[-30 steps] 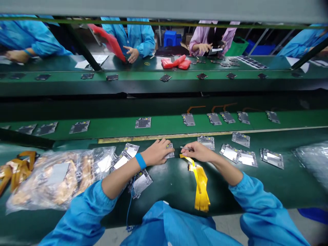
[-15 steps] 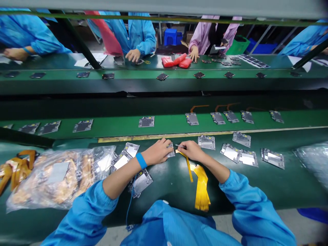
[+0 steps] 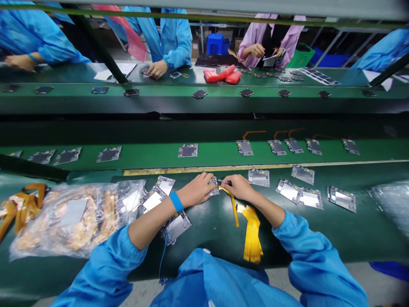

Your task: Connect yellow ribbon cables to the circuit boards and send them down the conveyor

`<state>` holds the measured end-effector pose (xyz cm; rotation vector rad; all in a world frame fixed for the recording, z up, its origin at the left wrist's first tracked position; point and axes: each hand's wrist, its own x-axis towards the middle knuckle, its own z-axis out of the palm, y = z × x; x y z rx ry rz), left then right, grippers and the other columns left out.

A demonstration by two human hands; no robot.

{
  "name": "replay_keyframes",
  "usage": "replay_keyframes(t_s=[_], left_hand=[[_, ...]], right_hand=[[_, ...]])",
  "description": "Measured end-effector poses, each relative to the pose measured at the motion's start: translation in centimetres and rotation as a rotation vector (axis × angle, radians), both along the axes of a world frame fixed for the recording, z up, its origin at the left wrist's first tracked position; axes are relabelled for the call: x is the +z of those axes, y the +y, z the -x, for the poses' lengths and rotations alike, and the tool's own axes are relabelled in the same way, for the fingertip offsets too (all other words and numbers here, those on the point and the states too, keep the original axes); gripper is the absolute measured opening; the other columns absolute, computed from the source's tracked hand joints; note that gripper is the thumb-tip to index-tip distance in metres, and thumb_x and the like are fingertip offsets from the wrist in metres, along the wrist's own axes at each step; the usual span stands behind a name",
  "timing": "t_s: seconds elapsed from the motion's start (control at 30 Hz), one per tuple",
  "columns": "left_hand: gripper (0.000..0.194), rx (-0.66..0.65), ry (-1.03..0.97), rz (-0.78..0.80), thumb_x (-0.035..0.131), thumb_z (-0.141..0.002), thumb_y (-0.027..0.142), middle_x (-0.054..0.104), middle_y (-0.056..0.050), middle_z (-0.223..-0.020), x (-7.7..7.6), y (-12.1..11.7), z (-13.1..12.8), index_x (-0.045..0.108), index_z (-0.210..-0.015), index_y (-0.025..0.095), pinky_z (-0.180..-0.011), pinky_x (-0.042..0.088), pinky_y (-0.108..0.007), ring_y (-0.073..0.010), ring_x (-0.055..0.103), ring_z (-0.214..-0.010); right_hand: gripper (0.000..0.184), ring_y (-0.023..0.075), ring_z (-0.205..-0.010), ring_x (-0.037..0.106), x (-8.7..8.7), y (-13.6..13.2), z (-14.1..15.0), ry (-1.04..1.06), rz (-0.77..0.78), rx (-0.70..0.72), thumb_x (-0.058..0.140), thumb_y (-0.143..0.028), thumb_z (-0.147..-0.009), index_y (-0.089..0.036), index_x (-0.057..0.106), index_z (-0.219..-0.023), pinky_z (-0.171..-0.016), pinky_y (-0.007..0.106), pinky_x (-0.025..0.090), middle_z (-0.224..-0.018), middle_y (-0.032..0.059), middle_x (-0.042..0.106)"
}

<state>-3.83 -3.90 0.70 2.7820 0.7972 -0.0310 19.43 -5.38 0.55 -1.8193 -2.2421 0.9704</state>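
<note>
Left hand point(image 3: 200, 189) on 1 circuit board point(image 3: 215, 186); right hand point(image 3: 238, 187) holding a slim tool point(image 3: 226, 182) beside 1 yellow strip point(image 3: 234, 209), near a yellow bundle point(image 3: 252, 236).

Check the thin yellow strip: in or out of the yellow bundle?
Out: the thin yellow strip runs beside the fanned yellow bundle, lower end apart.

Bare bench point(image 3: 214, 238) lies open, hemmed by boards point(image 3: 178, 227) at left and yellow strips point(image 3: 253, 236) at right.

We angle our bare left forearm point(image 3: 156, 219) and bare right forearm point(image 3: 268, 208) forward and inward. Our bare left hand point(image 3: 200, 188) is palm down and curled; our bare right hand point(image 3: 238, 187), just beside it, is drawn into a pinch.
</note>
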Motion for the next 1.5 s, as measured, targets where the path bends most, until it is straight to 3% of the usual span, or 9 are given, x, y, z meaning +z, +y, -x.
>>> replay_keyframes(t_s=[0.2,0.43,0.63,0.8,1.0,1.2,1.37,1.5], left_hand=[[0.026,0.006,0.017,0.025,0.063,-0.094,0.02,0.049,-0.018,-0.13,0.0,-0.1,0.0,0.064,-0.119,0.018,-0.105,0.046,-0.047,-0.0329,0.048,-0.123],[0.041,-0.023,0.048,-0.016,0.06,-0.095,0.02,0.051,-0.015,-0.125,0.3,-0.3,-0.3,0.062,-0.136,0.027,-0.101,0.045,-0.047,-0.0326,0.048,-0.118],[0.039,-0.013,0.058,-0.055,0.054,-0.098,0.02,0.053,-0.016,-0.125,0.3,-0.6,-0.6,0.064,-0.135,0.028,-0.097,0.045,-0.044,-0.0319,0.048,-0.114],[0.037,-0.03,0.085,-0.081,0.051,-0.1,0.021,0.054,-0.015,-0.119,0.4,-0.7,-0.7,0.065,-0.133,0.027,-0.094,0.045,-0.043,-0.0311,0.048,-0.111],[0.037,-0.038,0.102,-0.099,0.051,-0.099,0.02,0.054,-0.016,-0.118,0.5,-0.6,-0.8,0.065,-0.133,0.026,-0.094,0.045,-0.044,-0.032,0.048,-0.111],[0.041,-0.03,0.082,-0.096,0.052,-0.096,0.02,0.054,-0.015,-0.122,0.3,-0.9,-0.4,0.059,-0.136,0.027,-0.095,0.044,-0.044,-0.0312,0.047,-0.11],[0.032,0.105,0.094,-0.061,0.057,-0.089,0.019,0.054,-0.018,-0.124,0.5,-1.2,-0.3,0.06,-0.121,0.016,-0.095,0.045,-0.044,-0.0323,0.049,-0.113],[0.03,0.167,0.126,-0.025,0.063,-0.085,0.022,0.057,-0.017,-0.115,0.7,-1.1,-0.3,0.06,-0.114,0.016,-0.091,0.047,-0.044,-0.0322,0.052,-0.106]], right_hand=[[0.019,0.0201,-0.083,0.069,-0.1,0.4,0.1,-0.014,0.006,0.033,0.063,-0.029,-0.095,-0.026,0.081,-0.094,-0.064,0.025,0.036,-0.09,0.0025,0.079],[0.018,0.0222,-0.09,0.071,0.4,0.5,0.7,-0.077,0.013,0.033,0.063,-0.029,-0.095,-0.027,0.082,-0.096,-0.064,0.026,0.037,-0.093,0.0033,0.08],[0.018,0.0226,-0.093,0.071,0.7,0.2,0.4,-0.087,-0.006,0.063,0.064,-0.034,-0.098,-0.027,0.08,-0.103,-0.068,0.027,0.04,-0.1,0.0044,0.079],[0.035,0.0186,-0.095,0.068,1.0,0.0,0.1,-0.051,-0.095,0.191,0.044,-0.037,-0.109,-0.026,0.076,-0.111,-0.075,0.027,0.04,-0.113,0.005,0.072],[0.015,0.0172,-0.09,0.067,0.4,0.3,0.6,-0.045,-0.087,0.213,0.059,-0.029,-0.103,-0.025,0.073,-0.108,-0.071,0.026,0.037,-0.103,0.0019,0.073],[0.01,0.0188,-0.09,0.068,0.0,0.6,0.2,-0.112,-0.101,0.235,0.063,-0.027,-0.101,-0.024,0.072,-0.099,-0.068,0.027,0.035,-0.103,0.0031,0.074],[0.01,0.0179,-0.087,0.067,-0.3,0.2,-0.5,0.073,-0.104,0.137,0.062,-0.027,-0.1,-0.022,0.07,-0.097,-0.072,0.026,0.039,-0.098,0.0026,0.075],[0.02,0.0186,-0.084,0.065,-0.4,-0.4,-1.9,0.271,-0.183,-0.012,0.053,-0.033,-0.103,-0.022,0.066,-0.093,-0.074,0.028,0.043,-0.091,0.0033,0.072]])
